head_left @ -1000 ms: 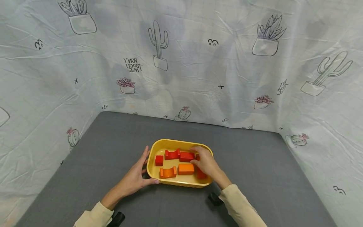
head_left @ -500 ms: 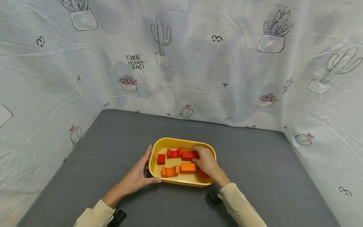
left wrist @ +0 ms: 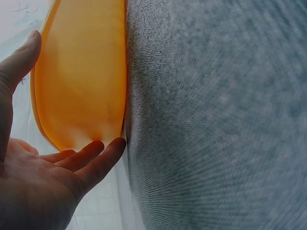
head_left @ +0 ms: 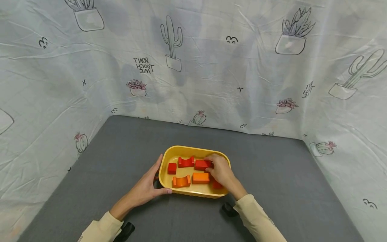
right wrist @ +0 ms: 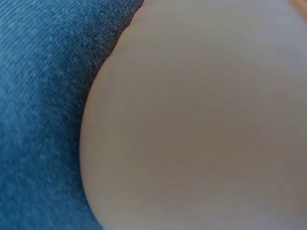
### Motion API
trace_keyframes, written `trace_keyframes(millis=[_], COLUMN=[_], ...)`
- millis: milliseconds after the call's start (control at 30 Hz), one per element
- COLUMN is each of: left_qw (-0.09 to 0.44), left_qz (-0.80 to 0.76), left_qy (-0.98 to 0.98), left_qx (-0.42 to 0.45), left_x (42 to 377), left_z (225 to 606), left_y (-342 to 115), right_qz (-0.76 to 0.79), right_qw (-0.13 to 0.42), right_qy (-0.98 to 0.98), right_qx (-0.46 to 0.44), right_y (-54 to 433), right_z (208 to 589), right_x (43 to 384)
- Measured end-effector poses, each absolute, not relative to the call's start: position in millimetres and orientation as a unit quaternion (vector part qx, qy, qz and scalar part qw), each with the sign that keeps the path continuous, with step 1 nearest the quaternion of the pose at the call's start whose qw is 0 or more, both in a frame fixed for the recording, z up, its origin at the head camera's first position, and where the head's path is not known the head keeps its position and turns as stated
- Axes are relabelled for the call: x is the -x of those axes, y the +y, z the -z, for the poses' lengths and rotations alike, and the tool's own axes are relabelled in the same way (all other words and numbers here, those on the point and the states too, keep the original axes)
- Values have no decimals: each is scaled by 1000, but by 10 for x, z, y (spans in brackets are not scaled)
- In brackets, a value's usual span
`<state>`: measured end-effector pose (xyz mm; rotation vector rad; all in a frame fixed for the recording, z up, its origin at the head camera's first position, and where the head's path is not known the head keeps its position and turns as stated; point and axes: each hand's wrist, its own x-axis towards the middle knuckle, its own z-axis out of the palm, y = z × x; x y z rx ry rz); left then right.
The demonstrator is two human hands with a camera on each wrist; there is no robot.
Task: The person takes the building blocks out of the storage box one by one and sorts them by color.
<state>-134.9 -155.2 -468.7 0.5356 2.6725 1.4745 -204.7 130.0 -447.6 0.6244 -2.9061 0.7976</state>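
A yellow plastic tray (head_left: 193, 192) holds several toy blocks. At its left end is my left hand (head_left: 146, 186), thumb along the near rim and fairly straight fingertips touching the end wall, as the left wrist view of the tray (left wrist: 81, 72) shows. My right hand (head_left: 222, 170) reaches in at the right end and pinches the right end of a red rectangular block (head_left: 201, 165) between thumb and finger. Beneath that hand an orange-red block (head_left: 216, 184) is partly hidden. Close-up skin fills most of the right wrist view, so no fingertips show there.
Also inside lie a red cube (head_left: 172, 168), a red arched block (head_left: 185, 162), an orange arched block (head_left: 181, 182) and an orange rectangular block (head_left: 201, 178). The grey table (head_left: 136, 134) meets a cactus-print curtain (head_left: 205, 67) at the back and sides.
My right fingers have closed in on the red rectangular block, which is slightly turned. A darker red piece at its right is now hidden by the hand. My left hand stays put; the view shifted slightly.
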Motion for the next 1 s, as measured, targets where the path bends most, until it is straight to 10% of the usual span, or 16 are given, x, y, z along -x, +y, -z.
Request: trace_keyframes(millis=[1000], left_qw=[47], left_qz=[-498], left_qy=[852], left_qx=[-154], left_x=[1336], left_z=[4654], left_y=[-1529], right_qz=[-322], right_qw=[93], right_qy=[-925], right_qx=[-178], right_y=[2000], right_z=[3895], right_x=[1935])
